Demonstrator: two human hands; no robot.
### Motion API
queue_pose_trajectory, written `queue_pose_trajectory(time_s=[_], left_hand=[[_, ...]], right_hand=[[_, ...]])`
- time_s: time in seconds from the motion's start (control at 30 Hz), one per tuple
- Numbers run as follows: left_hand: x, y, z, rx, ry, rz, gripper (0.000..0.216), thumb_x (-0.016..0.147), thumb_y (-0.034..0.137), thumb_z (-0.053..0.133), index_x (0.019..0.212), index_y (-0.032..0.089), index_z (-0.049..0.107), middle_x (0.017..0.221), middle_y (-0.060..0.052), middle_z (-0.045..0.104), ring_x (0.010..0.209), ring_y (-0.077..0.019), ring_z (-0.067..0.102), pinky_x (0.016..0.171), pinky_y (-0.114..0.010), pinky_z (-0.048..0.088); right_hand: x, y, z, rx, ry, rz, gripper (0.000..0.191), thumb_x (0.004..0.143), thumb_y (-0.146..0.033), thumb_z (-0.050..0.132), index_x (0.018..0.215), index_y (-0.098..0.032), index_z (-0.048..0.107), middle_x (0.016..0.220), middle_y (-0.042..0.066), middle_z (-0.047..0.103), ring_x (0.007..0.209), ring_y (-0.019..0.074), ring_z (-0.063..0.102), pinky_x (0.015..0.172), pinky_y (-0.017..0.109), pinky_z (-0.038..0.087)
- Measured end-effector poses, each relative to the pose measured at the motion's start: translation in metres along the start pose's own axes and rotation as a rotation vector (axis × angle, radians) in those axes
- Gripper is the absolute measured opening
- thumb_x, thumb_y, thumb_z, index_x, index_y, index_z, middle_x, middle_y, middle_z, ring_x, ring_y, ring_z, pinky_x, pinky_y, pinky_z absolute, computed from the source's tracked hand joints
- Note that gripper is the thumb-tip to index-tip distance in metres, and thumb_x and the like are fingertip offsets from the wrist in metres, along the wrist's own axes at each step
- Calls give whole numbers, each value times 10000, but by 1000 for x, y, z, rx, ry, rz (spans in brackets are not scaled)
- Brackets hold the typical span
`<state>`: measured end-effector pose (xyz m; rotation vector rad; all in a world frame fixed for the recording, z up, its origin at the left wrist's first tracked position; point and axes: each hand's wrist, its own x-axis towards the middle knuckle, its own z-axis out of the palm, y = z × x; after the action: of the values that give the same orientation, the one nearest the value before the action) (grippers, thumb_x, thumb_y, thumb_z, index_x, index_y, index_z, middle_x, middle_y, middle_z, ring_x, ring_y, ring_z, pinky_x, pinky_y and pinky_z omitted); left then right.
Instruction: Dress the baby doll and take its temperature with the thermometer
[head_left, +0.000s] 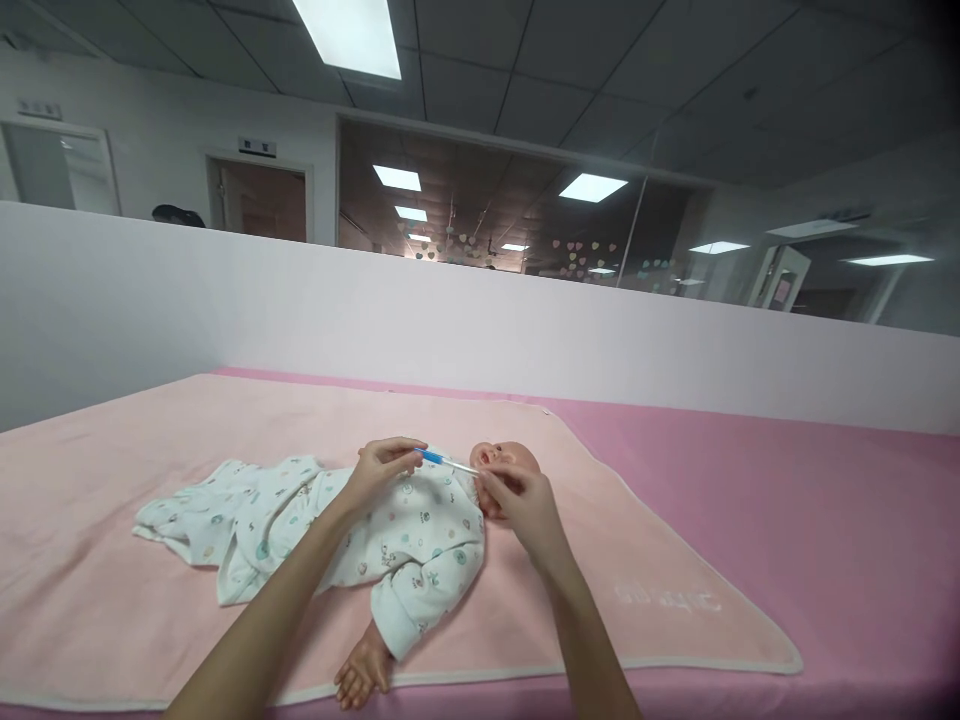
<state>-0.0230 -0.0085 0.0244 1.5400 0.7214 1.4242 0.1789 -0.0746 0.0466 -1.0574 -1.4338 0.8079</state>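
A slim blue-and-white stick, which looks like a thermometer (pixel 454 464), is stretched between my two hands above the chest of a baby doll (pixel 427 525). My left hand (pixel 386 465) pinches its blue end. The fingers of my right hand (pixel 521 495) close on its white end, beside the doll's head (pixel 517 457), and cover part of the face and neck. The doll lies on its back in a white printed outfit, head to the right. One doll arm reaches toward me, its bare hand (pixel 365 668) near the front edge.
Under the doll a pale pink blanket (pixel 637 560) with a white border is spread over a darker pink cover (pixel 862 520). A white partition (pixel 450 325) rises behind. Beyond it are a large window (pixel 495 210), doors and ceiling lights.
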Motion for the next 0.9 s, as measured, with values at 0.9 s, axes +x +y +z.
queue_pose_trajectory(time_s=[0.9], left_hand=[[-7, -17, -26, -628, 247, -110, 112, 665, 199, 644, 758, 138, 631, 605, -7, 566, 598, -84, 532, 579, -198, 469]], right_hand=[[57, 45, 79, 902, -310, 227, 225, 678, -347, 606, 767, -143, 634, 613, 8, 562, 541, 92, 507, 509, 208, 410]])
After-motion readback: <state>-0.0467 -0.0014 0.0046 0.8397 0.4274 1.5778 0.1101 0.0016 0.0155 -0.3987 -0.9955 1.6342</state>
